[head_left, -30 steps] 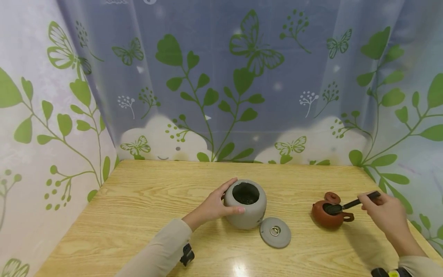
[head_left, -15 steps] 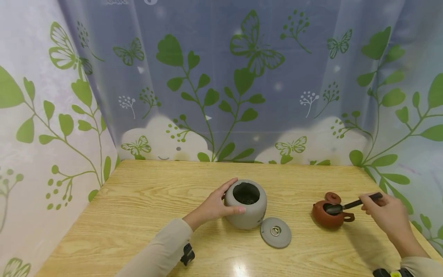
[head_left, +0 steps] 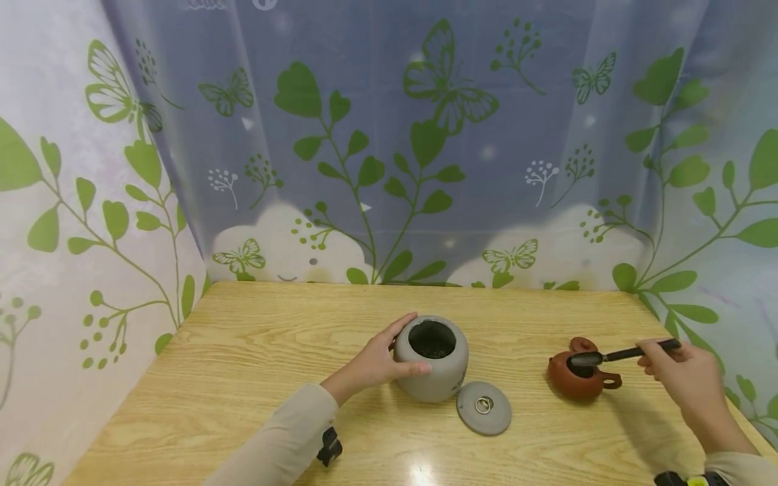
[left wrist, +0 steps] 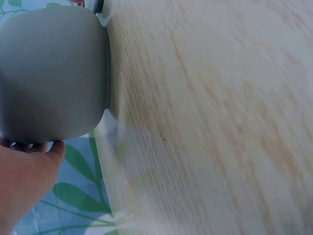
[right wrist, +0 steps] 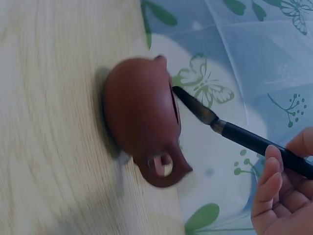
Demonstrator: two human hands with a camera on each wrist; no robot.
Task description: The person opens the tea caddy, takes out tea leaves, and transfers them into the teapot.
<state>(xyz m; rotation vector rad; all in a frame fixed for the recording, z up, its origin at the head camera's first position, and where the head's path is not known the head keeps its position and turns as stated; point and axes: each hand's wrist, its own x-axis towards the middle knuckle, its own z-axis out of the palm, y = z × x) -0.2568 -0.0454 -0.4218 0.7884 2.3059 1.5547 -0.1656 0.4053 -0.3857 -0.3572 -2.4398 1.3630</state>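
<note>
Blue-grey curtain fabric (head_left: 377, 101) printed with green leaves, butterflies and white clouds hangs behind a pale wood-grain table (head_left: 273, 344), and a bright patch of light shines near its front edge. Near the middle we see a rounded matte grey jar (head_left: 431, 381) standing upright with its mouth uncovered and dark contents inside. The person's left hand (head_left: 377, 358) grips it from the side, thumb across the front and fingers round the back.

Just beside the jar, we find a flat round grey lid (head_left: 484, 420) with a metal ring at its centre, lying on the wood. Well apart, towards the right, a small red-brown clay teapot (head_left: 574, 386) stands uncovered, its loop handle on the side nearest the right hand (head_left: 689, 378). That hand pinches the black handle of a dark-bladed scoop (head_left: 620, 354). We see the scoop tilted, blade lower than grip, with its tip at the teapot's opening; whether it touches the rim we cannot tell. Behind the pot lies a matching red-brown knobbed cover (head_left: 583, 343), partly hidden by the blade. Both forearms wear beige sleeves (head_left: 279, 428).
</note>
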